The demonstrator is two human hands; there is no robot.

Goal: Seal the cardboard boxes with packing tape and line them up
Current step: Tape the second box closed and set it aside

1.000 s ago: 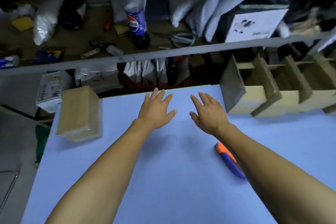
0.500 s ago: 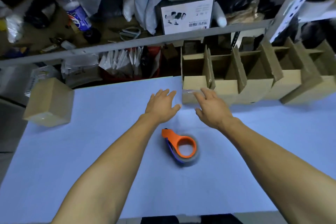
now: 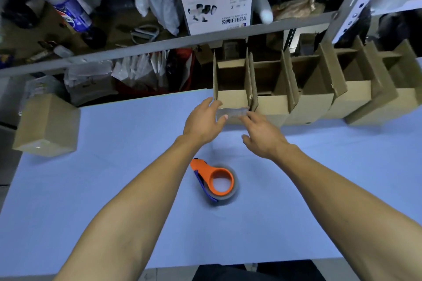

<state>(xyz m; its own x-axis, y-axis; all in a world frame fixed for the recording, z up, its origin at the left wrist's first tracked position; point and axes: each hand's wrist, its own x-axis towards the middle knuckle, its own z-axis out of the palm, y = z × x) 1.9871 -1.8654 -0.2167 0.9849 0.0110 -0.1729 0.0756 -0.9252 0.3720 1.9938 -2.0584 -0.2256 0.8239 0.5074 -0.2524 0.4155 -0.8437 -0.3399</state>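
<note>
Open box (image 3: 231,100), leftmost of the row at the worktop's (image 3: 91,189) far edge, flaps up. Left hand (image 3: 203,122) at its near-left corner, fingers loosely spread, thumb on the front face. Right hand (image 3: 260,134) fingertips touch the front, fingers relaxed. Tape dispenser (image 3: 217,181) lies on the worktop between the forearms. Sealed box (image 3: 46,125) far left.

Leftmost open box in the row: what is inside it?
The leftmost open box stands with flaps up; only bare cardboard inner walls show. Its floor is hidden by the front wall, so contents cannot be told.
</note>
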